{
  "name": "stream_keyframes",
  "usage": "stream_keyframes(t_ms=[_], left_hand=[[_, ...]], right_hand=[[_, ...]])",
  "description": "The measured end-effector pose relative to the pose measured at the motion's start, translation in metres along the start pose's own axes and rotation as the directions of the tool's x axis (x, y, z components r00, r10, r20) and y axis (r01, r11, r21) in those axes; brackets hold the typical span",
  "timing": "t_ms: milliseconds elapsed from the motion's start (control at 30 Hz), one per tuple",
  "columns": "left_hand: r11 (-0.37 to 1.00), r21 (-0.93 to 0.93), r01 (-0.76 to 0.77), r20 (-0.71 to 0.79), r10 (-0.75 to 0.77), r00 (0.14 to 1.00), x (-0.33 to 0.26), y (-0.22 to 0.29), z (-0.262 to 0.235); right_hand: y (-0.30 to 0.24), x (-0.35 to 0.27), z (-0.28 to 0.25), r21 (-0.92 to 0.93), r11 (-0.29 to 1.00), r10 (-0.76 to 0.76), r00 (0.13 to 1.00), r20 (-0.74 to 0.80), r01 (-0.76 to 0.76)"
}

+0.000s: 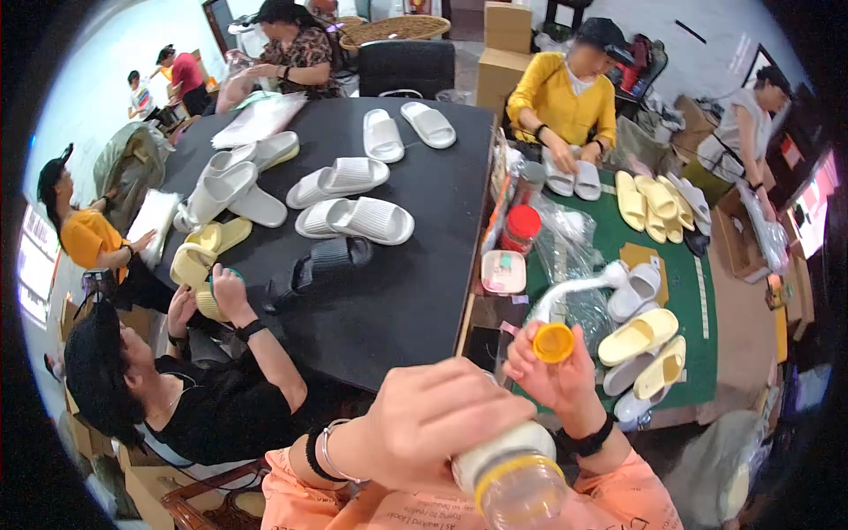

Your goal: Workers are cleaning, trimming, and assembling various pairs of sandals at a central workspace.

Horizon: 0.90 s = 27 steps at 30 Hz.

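Observation:
My left hand (446,415) comes in from the lower left and wraps around a white bottle (511,446). The bottle has a yellow ring and a clear end pointing down toward the lower edge, close to my peach shirt (389,511). Between the fingers and thumb of my right hand (570,375) is a round orange-yellow cap (554,343), held apart from the bottle above the near edge of the green mat. Just beyond the right hand lies a white, tube-like strip (574,287) beside clear plastic wrap (587,309).
Grey and cream slippers (638,337) lie on the green mat (693,353) to the right. A red-lidded jar (521,225) and a pink-rimmed box (503,272) stand ahead. White slippers (353,219) are on the black table (415,291). Several people work around, one in black (221,397) close on my left.

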<state>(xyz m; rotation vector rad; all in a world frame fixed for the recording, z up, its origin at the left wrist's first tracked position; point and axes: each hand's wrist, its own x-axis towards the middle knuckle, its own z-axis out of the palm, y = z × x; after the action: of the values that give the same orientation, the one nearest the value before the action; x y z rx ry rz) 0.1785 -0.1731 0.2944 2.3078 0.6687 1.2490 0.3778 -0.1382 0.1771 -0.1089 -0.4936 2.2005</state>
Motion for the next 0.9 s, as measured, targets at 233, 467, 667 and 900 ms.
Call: stream_keyframes(t_ms=[233,467,667,900], left_hand=[[0.943,0.258,-0.209,-0.171,0.257,0.951,0.025,0.033,-0.019],[0.875,0.440,-0.204,-0.348,0.375,0.859,0.040,0.046,-0.014],[0.823,0.524,-0.218,-0.388,0.459,0.799,0.054,0.051,-0.024],[0.295,0.818,-0.494,-0.060,0.897,0.438,0.081,0.045,-0.045]], right_hand=[[0.005,-0.010,0.010,-0.222,0.975,-0.033,0.990,-0.139,0.002],[0.004,-0.021,-0.009,-0.175,0.984,-0.061,0.981,-0.186,0.028],[0.007,-0.021,-0.021,-0.173,0.984,-0.075,0.981,-0.180,0.044],[0.002,-0.020,-0.010,-0.072,0.993,-0.101,0.994,-0.041,0.097]])
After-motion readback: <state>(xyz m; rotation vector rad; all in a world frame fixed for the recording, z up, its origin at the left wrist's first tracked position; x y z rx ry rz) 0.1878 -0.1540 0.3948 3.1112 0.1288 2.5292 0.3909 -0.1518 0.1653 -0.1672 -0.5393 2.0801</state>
